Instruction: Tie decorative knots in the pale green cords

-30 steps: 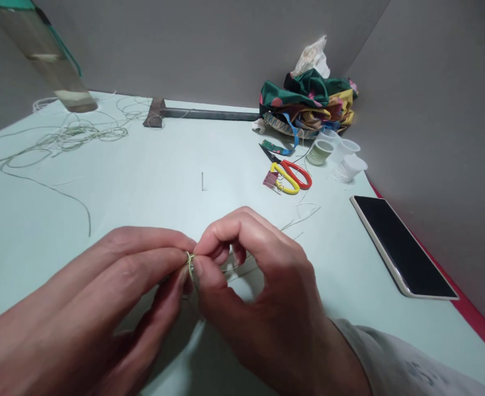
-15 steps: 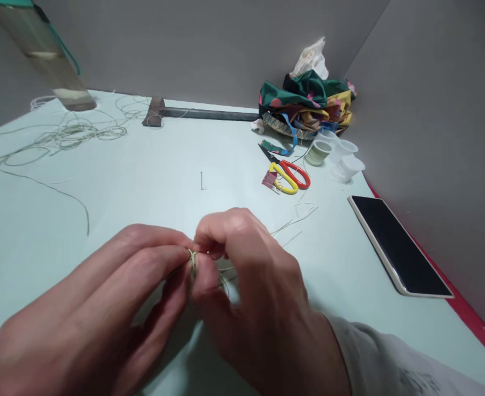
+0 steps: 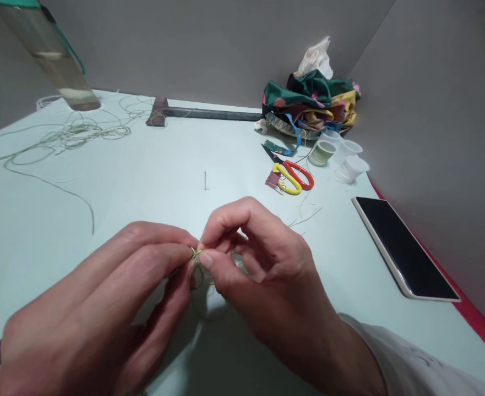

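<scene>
"What have our hands got?"

"A small crossed loop of thin, pale-green cord (image 3: 196, 254), raised just over the pale mint tabletop (image 3: 151, 181). We seem to be shaping or tightening it; the next move probably calls for a steady left grip and fine right-hand control."

"How are we gripping?"

"Our left hand (image 3: 97, 297) pinches one side, fingers extended together; our right hand (image 3: 275, 280) nips the other between thumb and forefinger, the rest curled."

"And beyond?"

"Scissors with red and yellow handles (image 3: 287, 163), well apart from us."
</scene>
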A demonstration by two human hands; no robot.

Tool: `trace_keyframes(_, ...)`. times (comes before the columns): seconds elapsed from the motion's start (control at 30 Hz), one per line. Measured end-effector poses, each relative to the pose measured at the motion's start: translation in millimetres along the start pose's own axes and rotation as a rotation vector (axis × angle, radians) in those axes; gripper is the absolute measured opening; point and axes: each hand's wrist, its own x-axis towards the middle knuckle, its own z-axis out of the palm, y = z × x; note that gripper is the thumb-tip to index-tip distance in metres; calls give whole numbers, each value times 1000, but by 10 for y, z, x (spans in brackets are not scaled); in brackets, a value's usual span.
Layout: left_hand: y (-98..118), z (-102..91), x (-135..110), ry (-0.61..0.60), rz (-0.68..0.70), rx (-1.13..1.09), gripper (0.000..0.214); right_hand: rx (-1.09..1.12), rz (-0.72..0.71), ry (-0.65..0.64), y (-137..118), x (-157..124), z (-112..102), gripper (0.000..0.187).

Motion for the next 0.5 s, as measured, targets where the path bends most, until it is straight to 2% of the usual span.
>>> trace_keyframes(0.2, -20, -114, -125, -95, -87, 11, 11, 269, 179, -94, -67, 49, -13, 25)
trace_keyframes(0.33, -33, -186, -216, -175, -105, 83, 18, 328, 179, -59, -70, 37, 0, 26)
trace_keyframes(0.5, -4, -188, -159, -126, -91, 35, 18, 260, 106, -7, -81, 13, -35, 25)
